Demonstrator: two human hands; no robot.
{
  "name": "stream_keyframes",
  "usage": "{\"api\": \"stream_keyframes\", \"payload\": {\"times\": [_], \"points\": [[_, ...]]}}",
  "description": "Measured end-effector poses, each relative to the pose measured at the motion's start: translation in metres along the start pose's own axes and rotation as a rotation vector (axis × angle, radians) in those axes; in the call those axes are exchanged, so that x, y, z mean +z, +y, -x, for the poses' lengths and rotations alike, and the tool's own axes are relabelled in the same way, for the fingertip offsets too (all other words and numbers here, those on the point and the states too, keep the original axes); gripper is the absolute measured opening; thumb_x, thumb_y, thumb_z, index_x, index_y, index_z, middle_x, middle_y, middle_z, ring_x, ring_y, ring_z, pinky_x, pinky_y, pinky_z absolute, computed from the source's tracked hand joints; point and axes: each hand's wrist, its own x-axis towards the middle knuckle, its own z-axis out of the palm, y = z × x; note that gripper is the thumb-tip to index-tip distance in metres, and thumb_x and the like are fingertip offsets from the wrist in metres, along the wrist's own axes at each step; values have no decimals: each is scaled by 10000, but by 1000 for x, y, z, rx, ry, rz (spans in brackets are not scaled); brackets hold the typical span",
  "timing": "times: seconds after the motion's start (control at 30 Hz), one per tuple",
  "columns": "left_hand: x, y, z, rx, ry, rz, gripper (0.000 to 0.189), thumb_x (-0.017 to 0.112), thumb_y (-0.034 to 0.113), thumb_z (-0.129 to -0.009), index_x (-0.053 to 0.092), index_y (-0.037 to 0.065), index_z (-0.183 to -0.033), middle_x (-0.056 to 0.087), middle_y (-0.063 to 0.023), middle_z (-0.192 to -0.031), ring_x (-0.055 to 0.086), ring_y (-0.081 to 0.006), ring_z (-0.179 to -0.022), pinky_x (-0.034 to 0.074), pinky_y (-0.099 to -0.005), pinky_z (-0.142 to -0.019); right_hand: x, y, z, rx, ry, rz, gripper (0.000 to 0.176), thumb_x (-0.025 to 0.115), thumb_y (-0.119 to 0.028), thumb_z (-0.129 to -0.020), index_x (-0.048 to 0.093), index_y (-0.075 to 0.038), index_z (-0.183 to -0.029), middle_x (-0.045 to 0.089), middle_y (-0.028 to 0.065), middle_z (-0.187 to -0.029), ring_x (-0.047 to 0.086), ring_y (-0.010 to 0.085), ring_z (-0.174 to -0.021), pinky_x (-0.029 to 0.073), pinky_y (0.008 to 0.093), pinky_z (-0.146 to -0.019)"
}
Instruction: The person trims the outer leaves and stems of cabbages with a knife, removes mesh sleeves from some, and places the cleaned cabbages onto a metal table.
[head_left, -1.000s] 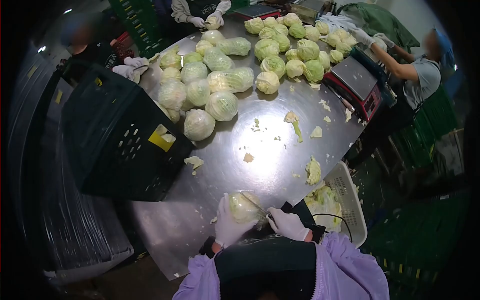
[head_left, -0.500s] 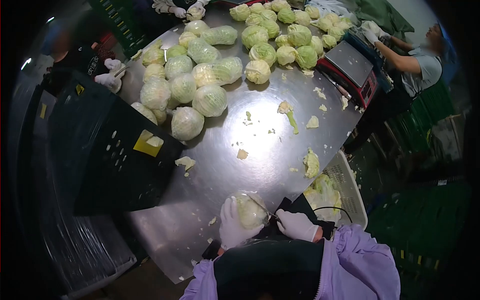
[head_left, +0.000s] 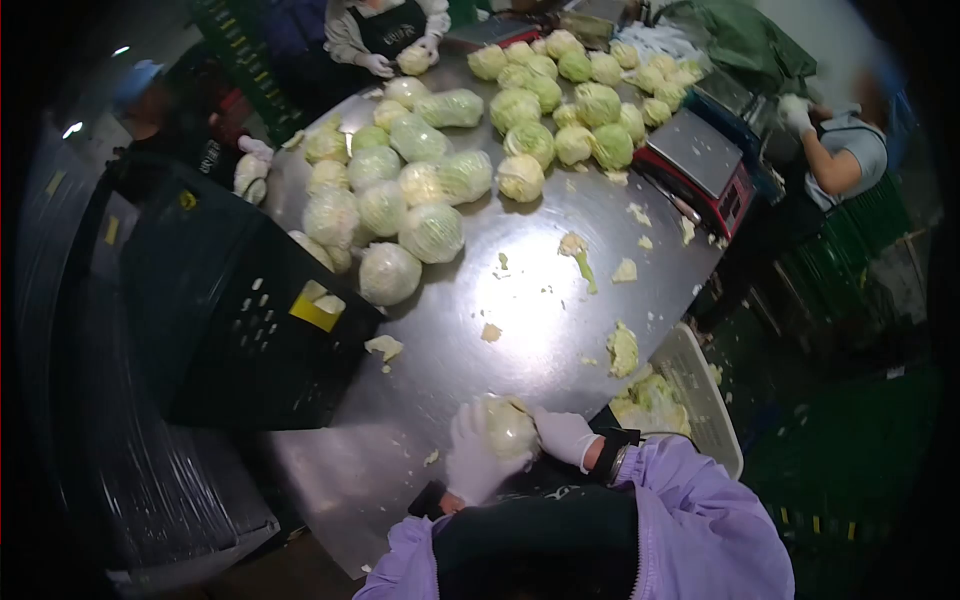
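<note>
At the near edge of the metal table, a cabbage in clear film is held close to my body. My left hand, in a white glove, wraps round its left side and underside. My gloved right hand is closed at the cabbage's right side. A thin knife reaches from the right fingers to the cabbage's upper right; its handle is hidden in the hand. Several film-wrapped cabbages are grouped at the left of the table, and unwrapped cabbages lie at the far side.
A dark green crate stands at the left. A red scale sits at the right edge, above a white basket of leaves. Leaf scraps dot the metal table. Co-workers stand at the left, far side and right.
My right hand has moved up and left, against the cabbage, with the knife; the blade shows less now. The left hand keeps its hold. The whole view has shifted slightly.
</note>
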Motion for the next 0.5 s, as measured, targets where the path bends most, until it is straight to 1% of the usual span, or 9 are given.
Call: {"api": "stream_keyframes", "payload": {"times": [0.07,0.1,0.2,0.23,0.3,0.33,0.4,0.47,0.5], "points": [[7,6,7,90,-28,-104,1132,844,425,-556,228,-9,-1402,335,-213,-1348,346,-422,-1240,406,-475,-982,23,20,-13,-10,8,39,216,436,-200,-915,527,-27,-1006,653,208,-846,655,381,-775,516,479,-646],[8,6,6,106,-26,-135,1132,845,427,-554,233,-6,-1402,333,-214,-1349,344,-424,-1241,408,-476,-981,33,26,-13,25,45,-80,233,437,-238,-920,539,-41,-993,650,215,-897,644,396,-818,499,497,-708],[-3,-22,3,76,-20,20,1152,842,430,-568,211,-27,-1416,296,-236,-1391,304,-417,-1289,341,-462,-1050,29,36,-5,70,-68,-284,281,516,-271,-872,516,-36,-1026,636,237,-857,612,427,-819,470,507,-749],[-6,-30,5,87,-54,122,1161,840,430,-575,198,-37,-1422,282,-244,-1406,288,-413,-1307,312,-456,-1074,44,49,-6,-24,-10,-377,317,540,-309,-900,519,-39,-1063,643,175,-786,644,338,-685,506,435,-641],[-7,-40,12,96,-23,123,1177,842,427,-588,172,-53,-1429,261,-250,-1425,276,-407,-1322,273,-444,-1098,39,40,-8,141,-250,-994,333,562,-343,-922,531,-46,-1068,618,76,-720,619,180,-542,485,307,-481],[-7,-42,13,109,-25,152,1173,844,425,-593,172,-51,-1430,260,-250,-1427,279,-405,-1322,275,-443,-1097,39,30,-8,161,-222,-1153,315,566,-355,-935,557,-50,-1015,581,10,-693,548,67,-469,395,215,-374],[-6,-47,15,125,-30,181,1169,845,423,-599,172,-49,-1430,258,-251,-1428,282,-404,-1322,276,-442,-1097,53,26,-25,185,-162,-1263,310,566,-347,-933,563,-44,-999,577,10,-674,536,72,-458,378,225,-359],[0,-55,14,202,12,243,1188,854,410,-603,147,-32,-1449,241,-247,-1443,287,-388,-1332,271,-430,-1102,35,4,-22,285,-37,-1450,238,590,-270,-919,570,-34,-934,542,-9,-612,488,70,-435,361,233,-368],[2,-55,14,201,1,252,1188,854,410,-603,147,-32,-1449,241,-247,-1443,287,-388,-1332,271,-430,-1102,33,8,-28,300,-35,-1449,238,590,-270,-919,570,-34,-934,542,-9,-612,488,70,-435,361,233,-368]]}}
